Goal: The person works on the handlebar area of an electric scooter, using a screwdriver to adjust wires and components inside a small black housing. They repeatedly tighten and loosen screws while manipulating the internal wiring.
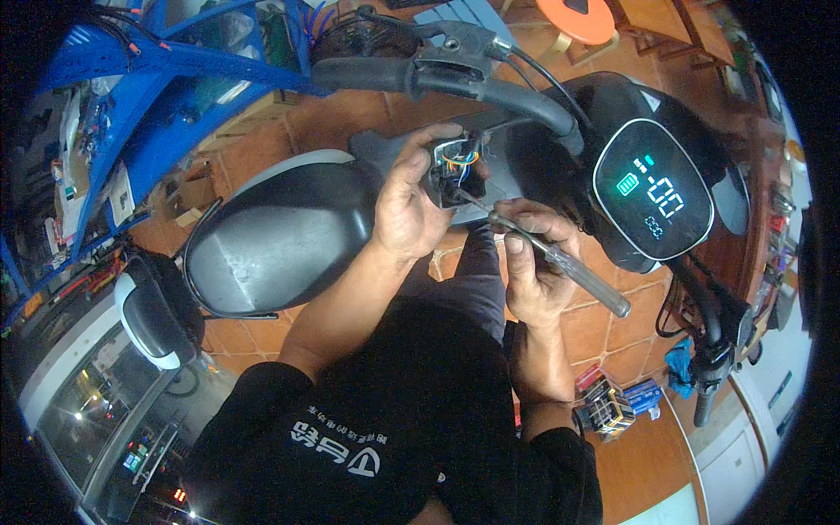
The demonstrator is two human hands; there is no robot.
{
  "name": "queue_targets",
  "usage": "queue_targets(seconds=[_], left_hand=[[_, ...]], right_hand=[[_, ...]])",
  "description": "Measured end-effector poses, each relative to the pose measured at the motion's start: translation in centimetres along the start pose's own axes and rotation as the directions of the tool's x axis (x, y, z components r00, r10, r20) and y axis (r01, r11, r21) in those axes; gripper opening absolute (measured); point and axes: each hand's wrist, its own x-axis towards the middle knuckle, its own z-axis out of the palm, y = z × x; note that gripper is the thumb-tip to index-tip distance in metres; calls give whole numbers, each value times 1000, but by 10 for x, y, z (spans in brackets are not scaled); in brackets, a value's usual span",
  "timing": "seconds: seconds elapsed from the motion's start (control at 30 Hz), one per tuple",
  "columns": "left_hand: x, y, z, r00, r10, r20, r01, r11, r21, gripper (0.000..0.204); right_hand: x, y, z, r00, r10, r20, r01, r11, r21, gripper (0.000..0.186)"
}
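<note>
My left hand (pixel 408 210) is closed around a small black switch housing (pixel 444 188), whose inner side faces up and shows thin orange, blue and white wires. In my right hand (pixel 535 267) is a screwdriver (pixel 573 271) with a dark, partly see-through handle. Its thin shaft points up and left, and the tip reaches the lower part of the housing; whether it sits in a screw cannot be told. Just beyond both hands runs the handlebar (pixel 542 109) of an electric scooter, with a brake lever (pixel 464 39) at its far end.
Right of my hands is the scooter's lit display (pixel 656 192). The black seat (pixel 289 236) lies to the left, before a blue shelf rack (pixel 166 96) full of parts. An orange round stool (pixel 577 19) stands beyond. Small boxes (pixel 610 409) are at the lower right.
</note>
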Motion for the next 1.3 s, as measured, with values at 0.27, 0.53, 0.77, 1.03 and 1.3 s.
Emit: queue_targets(seconds=[0.27,0.53,0.77,1.03,1.3], left_hand=[[-1,-3,-6,999,15,28,-15,1000,22,47],[1,-4,-10,999,-23,43,26,998,-53,52],[4,-7,-12,999,-40,-11,39,995,-95,51],[3,-7,-9,999,-38,7,39,992,-117,51],[1,-7,-11,999,-29,24,30,996,-80,50]], right_hand=[[2,1,7,988,76,-132,-63,993,96,14],[4,2,6,998,-21,-55,17,997,-70,13],[3,2,12,998,-48,-28,42,985,-166,7],[2,5,20,983,-180,45,185,932,-311,19],[4,3,26,979,-192,70,204,914,-352,21]])
